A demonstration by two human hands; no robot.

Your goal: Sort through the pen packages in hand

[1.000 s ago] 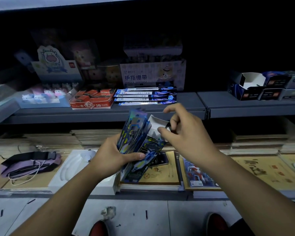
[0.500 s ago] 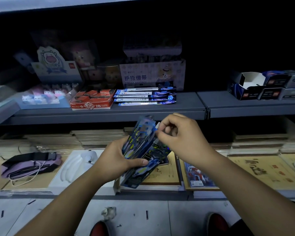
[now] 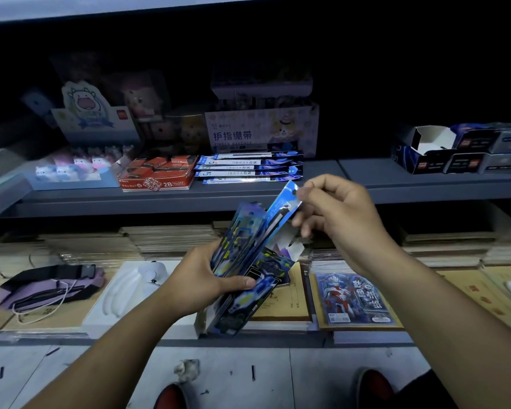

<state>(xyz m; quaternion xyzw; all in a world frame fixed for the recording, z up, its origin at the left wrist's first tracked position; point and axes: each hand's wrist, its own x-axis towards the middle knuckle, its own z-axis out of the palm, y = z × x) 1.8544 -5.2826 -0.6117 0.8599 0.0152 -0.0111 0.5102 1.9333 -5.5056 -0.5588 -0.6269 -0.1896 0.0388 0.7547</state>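
Observation:
My left hand [image 3: 199,280] grips a dark blue display box [image 3: 248,296] tilted in front of the shelves, with several shiny blue flat packets [image 3: 238,237] standing in it. My right hand [image 3: 341,219] pinches the top end of one blue packet [image 3: 283,209] and holds it partly raised out of the box, above the others. More of the same blue packets [image 3: 248,169] lie stacked flat on the grey shelf [image 3: 322,178] just behind my hands.
On that shelf stand a red 2B box [image 3: 157,175], a finger bandage box [image 3: 260,131], an eraser display [image 3: 71,169] and dark boxes [image 3: 460,149] at right. Below lie notebooks [image 3: 281,302], a coloured card pack [image 3: 353,296], a white tray [image 3: 124,287] and a purple pouch [image 3: 50,287].
My right hand reached into the box, closed on one packet and has drawn it up and to the right. My left hand kept holding the box, slightly lower.

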